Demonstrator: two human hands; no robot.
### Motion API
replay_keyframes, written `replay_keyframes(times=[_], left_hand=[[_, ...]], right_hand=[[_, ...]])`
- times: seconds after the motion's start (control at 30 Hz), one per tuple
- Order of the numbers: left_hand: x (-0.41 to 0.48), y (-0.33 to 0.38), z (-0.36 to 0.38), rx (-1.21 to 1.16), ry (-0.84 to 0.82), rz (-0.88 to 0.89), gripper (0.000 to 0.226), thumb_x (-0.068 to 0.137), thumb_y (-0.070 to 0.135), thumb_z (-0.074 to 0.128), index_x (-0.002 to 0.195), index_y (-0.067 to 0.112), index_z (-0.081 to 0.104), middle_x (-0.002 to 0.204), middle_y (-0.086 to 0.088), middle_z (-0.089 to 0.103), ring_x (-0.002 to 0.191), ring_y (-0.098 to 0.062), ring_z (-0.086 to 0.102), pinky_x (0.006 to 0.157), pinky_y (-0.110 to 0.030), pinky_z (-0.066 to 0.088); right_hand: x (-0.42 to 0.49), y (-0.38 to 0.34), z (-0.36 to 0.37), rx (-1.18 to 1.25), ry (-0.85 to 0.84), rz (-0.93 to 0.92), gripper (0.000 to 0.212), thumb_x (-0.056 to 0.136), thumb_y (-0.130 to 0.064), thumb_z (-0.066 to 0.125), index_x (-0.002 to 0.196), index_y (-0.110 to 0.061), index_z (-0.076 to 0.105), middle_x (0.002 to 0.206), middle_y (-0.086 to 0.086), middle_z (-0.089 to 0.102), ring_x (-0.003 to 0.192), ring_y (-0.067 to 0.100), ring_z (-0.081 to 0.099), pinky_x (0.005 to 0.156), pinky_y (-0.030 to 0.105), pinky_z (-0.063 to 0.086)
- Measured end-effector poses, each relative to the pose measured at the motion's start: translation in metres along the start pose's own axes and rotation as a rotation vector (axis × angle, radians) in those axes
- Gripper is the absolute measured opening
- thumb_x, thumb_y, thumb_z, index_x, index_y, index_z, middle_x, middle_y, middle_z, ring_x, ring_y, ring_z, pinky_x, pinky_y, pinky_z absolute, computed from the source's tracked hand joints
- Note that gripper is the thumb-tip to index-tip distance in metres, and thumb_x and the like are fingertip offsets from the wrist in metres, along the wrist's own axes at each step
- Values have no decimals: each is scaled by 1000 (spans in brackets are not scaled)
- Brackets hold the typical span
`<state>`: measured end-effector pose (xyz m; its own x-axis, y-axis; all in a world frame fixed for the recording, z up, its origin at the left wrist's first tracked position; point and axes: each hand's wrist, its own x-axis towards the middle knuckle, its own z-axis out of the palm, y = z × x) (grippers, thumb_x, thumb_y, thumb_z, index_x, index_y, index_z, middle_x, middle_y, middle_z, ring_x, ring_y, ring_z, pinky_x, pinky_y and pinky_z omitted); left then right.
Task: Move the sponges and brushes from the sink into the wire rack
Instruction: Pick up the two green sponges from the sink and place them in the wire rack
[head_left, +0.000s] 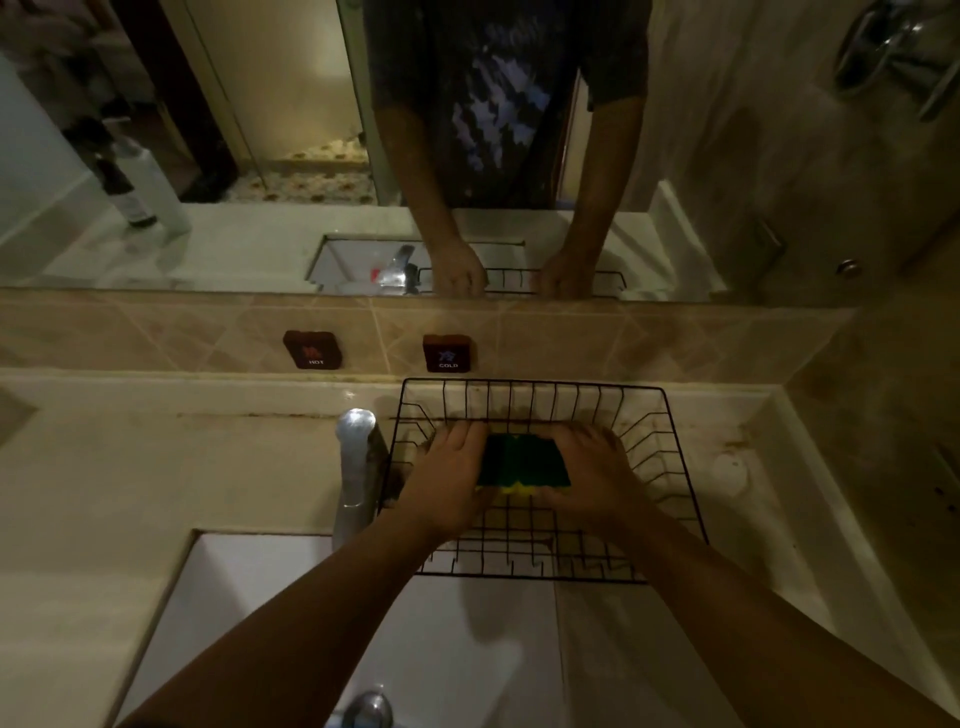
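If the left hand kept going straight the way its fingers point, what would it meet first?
Probably the back wall of the wire rack. The left hand, beside the green sponges, points away from the person toward it. Depth is uncertain; nothing shows between.

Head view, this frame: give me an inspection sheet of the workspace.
Surface: pale stained countertop; white sink shows no items.
Job's things: green-and-yellow sponges inside black wire rack; no brushes seen.
Clutter: bottles in mirror.
Grips: left hand and right hand press the sponges from either side.
Cables: nothing seen.
Surroundings: chrome faucet, HOT and COLD tags on tiled backsplash.
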<state>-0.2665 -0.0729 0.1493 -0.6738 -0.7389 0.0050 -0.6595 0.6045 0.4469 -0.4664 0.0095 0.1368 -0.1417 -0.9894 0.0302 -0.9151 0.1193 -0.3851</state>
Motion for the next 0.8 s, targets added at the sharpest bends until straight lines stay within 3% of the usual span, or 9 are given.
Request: replay_keyframes(times=[0.17,0.33,0.53,0.7,0.8], left_hand=[[15,-9,15,14,14,-19,48,79,30,71,120,25,45,129,-1,51,124,-21,44,112,-44,32],[31,-20,27,30,-29,-45,43,79,30,70,115,27,45,128,0,50,124,-21,42,115,-45,27],[45,-28,44,35,-41,-115,47,81,26,71,121,22,47,133,0,50,129,-21,39,120,-42,15],[53,-33,53,-18,-7,-143,47,81,17,72,124,18,51,137,-4,50,128,-25,41,111,-39,36],[56,-35,57,-34,33,-119,45,81,15,72,122,16,54,133,-6,54,126,-24,44,112,-40,37]], right_hand=[[14,12,11,-31,20,16,56,66,-55,64,114,-31,50,114,-4,59,109,20,52,96,40,34],[30,26,25,0,-51,47,57,66,-52,75,113,-35,46,118,-4,51,109,19,42,96,38,33],[41,35,46,10,51,-7,50,64,-49,74,104,-30,50,109,-5,55,105,18,46,85,31,28],[44,39,58,-25,147,-66,49,67,-50,70,104,-23,54,108,-2,62,108,23,51,87,42,42],[45,41,61,-50,144,-62,50,69,-52,73,105,-24,54,116,-3,61,111,23,52,89,44,43]])
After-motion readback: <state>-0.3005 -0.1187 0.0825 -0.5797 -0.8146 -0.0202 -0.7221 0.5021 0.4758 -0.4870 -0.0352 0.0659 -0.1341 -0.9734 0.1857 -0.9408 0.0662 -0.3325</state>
